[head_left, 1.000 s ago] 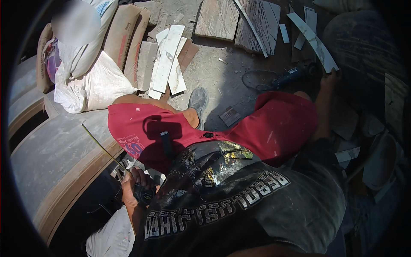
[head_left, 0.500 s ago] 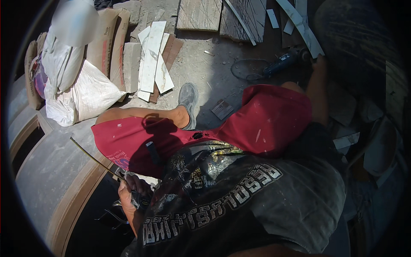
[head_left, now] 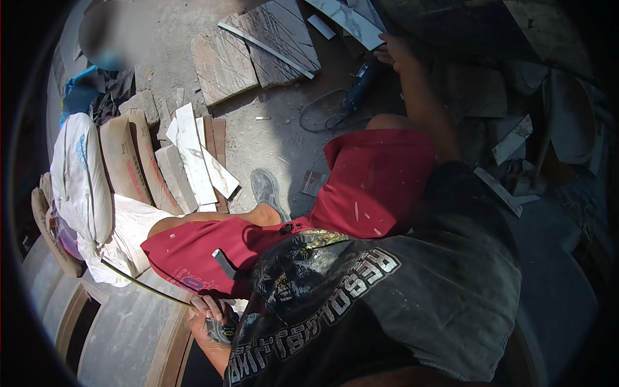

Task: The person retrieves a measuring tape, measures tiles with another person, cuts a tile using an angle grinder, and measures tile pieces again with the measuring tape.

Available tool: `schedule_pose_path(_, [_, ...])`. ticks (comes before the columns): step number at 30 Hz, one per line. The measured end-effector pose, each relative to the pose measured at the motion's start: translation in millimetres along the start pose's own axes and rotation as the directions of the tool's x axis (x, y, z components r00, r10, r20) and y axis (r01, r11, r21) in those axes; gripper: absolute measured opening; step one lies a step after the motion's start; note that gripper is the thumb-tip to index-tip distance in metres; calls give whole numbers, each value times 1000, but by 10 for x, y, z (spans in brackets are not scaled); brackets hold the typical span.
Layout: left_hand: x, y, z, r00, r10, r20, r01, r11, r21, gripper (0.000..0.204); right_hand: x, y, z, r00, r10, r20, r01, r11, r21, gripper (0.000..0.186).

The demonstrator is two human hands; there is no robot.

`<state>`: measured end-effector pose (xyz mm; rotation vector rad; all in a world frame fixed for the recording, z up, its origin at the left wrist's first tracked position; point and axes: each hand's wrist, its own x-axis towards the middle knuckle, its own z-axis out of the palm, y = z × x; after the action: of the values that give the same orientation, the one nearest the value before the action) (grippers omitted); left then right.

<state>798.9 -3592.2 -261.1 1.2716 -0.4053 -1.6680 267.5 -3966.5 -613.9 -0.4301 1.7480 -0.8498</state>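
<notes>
Looking down past dark red shorts (head_left: 380, 184), the left hand (head_left: 206, 317), near left, is wrapped around a tape measure (head_left: 221, 331), its thin blade (head_left: 143, 284) sticking out toward a white sack (head_left: 126, 232). The right hand (head_left: 394, 53) reaches to the far right, fingers at the near end of a white marbled strip (head_left: 347, 23); in dim light, it is hard to tell whether they close on it. Nearer, on the ground (head_left: 277, 132), lies a blue power tool (head_left: 356, 88). Two stone slabs (head_left: 222, 64) lie farther left, and more white strips (head_left: 192, 151) lie beside brown sacks (head_left: 122, 161)
</notes>
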Motion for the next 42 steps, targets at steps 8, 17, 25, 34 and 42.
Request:
schedule_pose_path(8, [1251,334,423,870,-31,492,23,999,23,32,-1207,639,-199,966,14,258,-37,996,85,34])
schedule_pose_path(17, [3024,83,1423,749,-295,593,204,954,218,22,-3992,1575,-615,941,-175,-290,310,786,534,46])
schedule_pose_path(25, [3462,-385,1805,619,-560,551,385,828,409,23,-5345,1299,-1122,721,98,-686,306,843,443,48])
schedule_pose_path(34, [3642,-569,1965,519,-600,609,367,800,475,24,-5692,131,-438,428,-533,-730,-170,746,-644,41])
schedule_pose_path(42, [3759,-629,2009,520,-618,590,369,785,497,22,-5756,165,-442,331,-503,-799,-249,770,-588,34])
